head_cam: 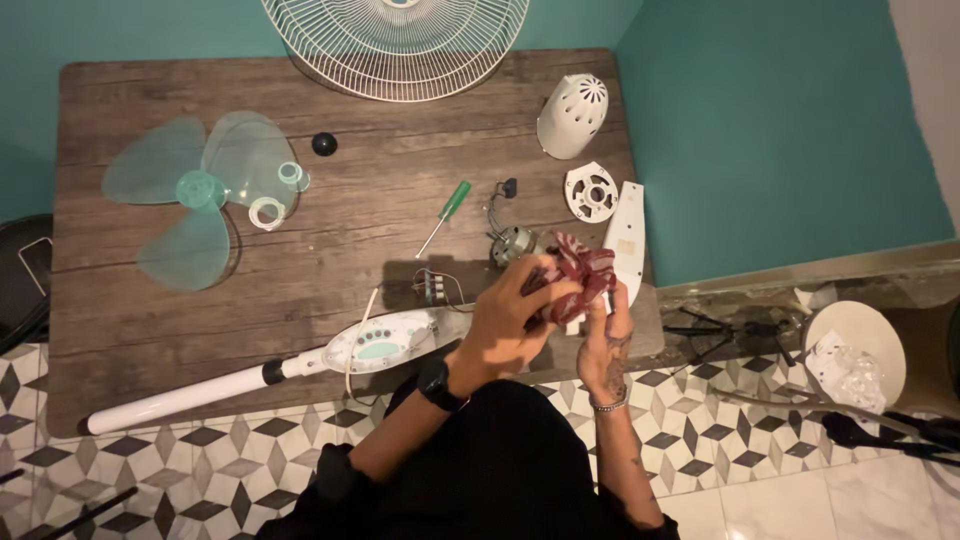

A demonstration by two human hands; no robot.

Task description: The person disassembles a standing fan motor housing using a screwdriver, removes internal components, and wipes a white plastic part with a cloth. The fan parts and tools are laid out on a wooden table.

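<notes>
Both my hands meet over the near right part of the wooden table. My left hand, with a black watch on the wrist, presses a dark red cloth from the left. My right hand, with a bracelet on the wrist, grips the same cloth from below. The cloth is wrapped over a fan motor, whose metal end and wires stick out to the left. A white fan housing piece lies right behind the cloth.
On the table lie a green-handled screwdriver, a green fan blade, two clear rings, a black knob, a white wire grille, a white motor cover, a round bracket and the fan's pole with control panel. A teal wall stands to the right.
</notes>
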